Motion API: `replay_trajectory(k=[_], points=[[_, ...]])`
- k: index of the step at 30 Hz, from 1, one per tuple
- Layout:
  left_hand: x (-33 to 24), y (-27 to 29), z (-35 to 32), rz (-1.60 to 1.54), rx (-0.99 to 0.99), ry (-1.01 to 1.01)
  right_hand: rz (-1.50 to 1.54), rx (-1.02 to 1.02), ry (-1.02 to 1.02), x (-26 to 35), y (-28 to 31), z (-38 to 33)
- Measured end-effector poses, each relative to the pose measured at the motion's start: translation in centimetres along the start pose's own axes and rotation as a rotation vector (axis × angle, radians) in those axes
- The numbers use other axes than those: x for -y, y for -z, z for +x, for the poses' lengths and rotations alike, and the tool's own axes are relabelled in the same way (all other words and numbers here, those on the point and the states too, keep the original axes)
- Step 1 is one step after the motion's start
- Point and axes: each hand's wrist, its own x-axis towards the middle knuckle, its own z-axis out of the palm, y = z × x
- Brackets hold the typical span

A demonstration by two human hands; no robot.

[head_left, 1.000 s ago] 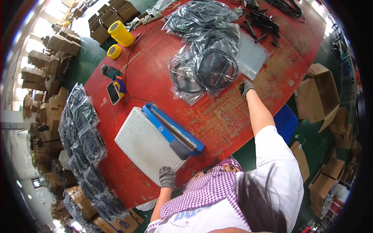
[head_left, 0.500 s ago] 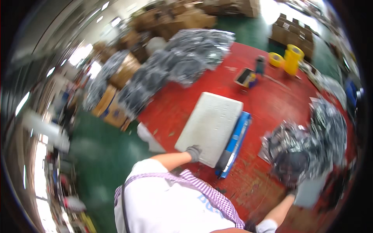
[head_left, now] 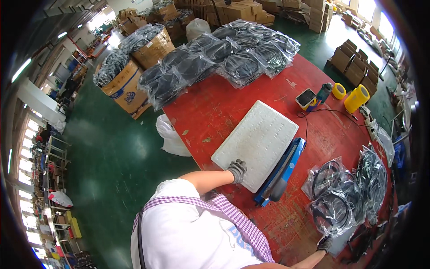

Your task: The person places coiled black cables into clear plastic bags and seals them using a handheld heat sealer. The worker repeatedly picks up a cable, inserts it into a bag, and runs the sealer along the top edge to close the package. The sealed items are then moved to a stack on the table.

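My left hand (head_left: 237, 171), in a grey glove, rests on the near end of a white foam board (head_left: 257, 143), its fingers lying on the surface. Just right of the board lies a blue hand-operated bag sealer (head_left: 286, 168) with a black handle grip. At the lower right, my right hand (head_left: 324, 245), also gloved, is closed at the near edge of a clear plastic bag holding a coiled black cable (head_left: 330, 210). Its fingertips are partly hidden there. More bagged black cables (head_left: 371, 184) lie beside that bag.
Bagged black coils (head_left: 242, 66) cover the far left of the red table (head_left: 210, 130). A phone-like device (head_left: 306, 97), a dark bottle (head_left: 324, 92) and yellow tape rolls (head_left: 357, 98) stand at the back right. Filled cartons (head_left: 127, 87) stand on the green floor.
My view has turned and is sharper, so the table and its things sit differently in the picture. The left hand stays on the foam board; the right remains at the bag's near edge.
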Motion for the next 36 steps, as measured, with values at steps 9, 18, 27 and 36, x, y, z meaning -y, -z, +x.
replay_trajectory(k=[9,18,27,36], points=[[2.5,-2.4,1.1,-0.633,-0.187,-0.225,0.028,0.235,0.697,14.9,-19.2,-21.1],[3.0,7.0,-11.4,-2.383,0.93,-0.498,0.118,0.68,0.896,15.6,-23.7,-42.9],[14.6,-1.3,-4.9,-2.405,0.529,-0.2,-0.531,0.774,0.899,0.6,-26.1,-46.2],[10.3,-3.0,5.3,-1.756,0.519,-0.097,-0.845,0.598,0.666,-13.9,-19.6,-39.6]])
